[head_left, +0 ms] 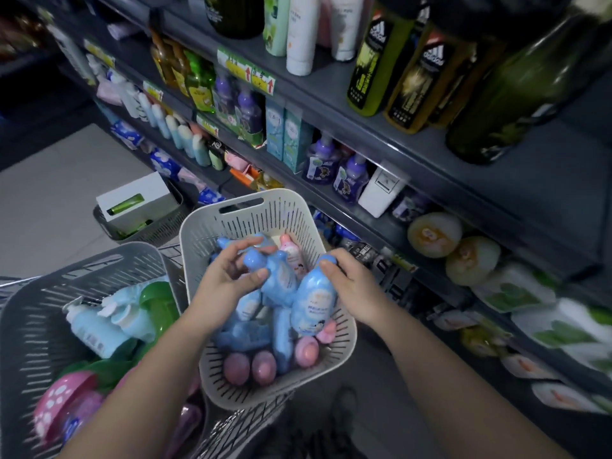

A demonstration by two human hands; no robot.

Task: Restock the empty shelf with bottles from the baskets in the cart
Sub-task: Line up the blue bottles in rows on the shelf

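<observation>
The fingers (pixel 243 247) of the left hand (pixel 225 283) are curled round the cap end of a light-blue plastic bottle (pixel 281 276). The thumb is on its near side and the fingertips are over the far side, so this bottle is firmly grasped. The right hand (pixel 354 288) clasps a second light-blue bottle with a white printed label (pixel 313 303) by its rounded cap, with the thumb pressed on top. That bottle leans cap-up, its base down among the others, and the two held bottles touch.

Both are inside a pale slotted plastic basket (pixel 231 207), over a heap of more blue bottles. Pink round-capped bottles (pixel 264 367) lie along the near wall, and one pink-capped bottle lies at the far side. This basket rides on a wire cart (pixel 170 249), just beside a grey slotted basket (pixel 29 319) on the left. The grey basket holds pale-blue pump bottles (pixel 92 329), a green bottle (pixel 159 303) and a pink spotted item.

Beyond the cart, on the tiled floor (pixel 49 193), a dark mesh basket (pixel 145 230) carries a white box (pixel 135 200).

To the right runs dark grey shelving (pixel 364 127), stocked with purple pump bottles (pixel 351 177), tall shower-gel bottles and white tubes. At upper right there is a bare stretch of shelf board (pixel 546 193).
</observation>
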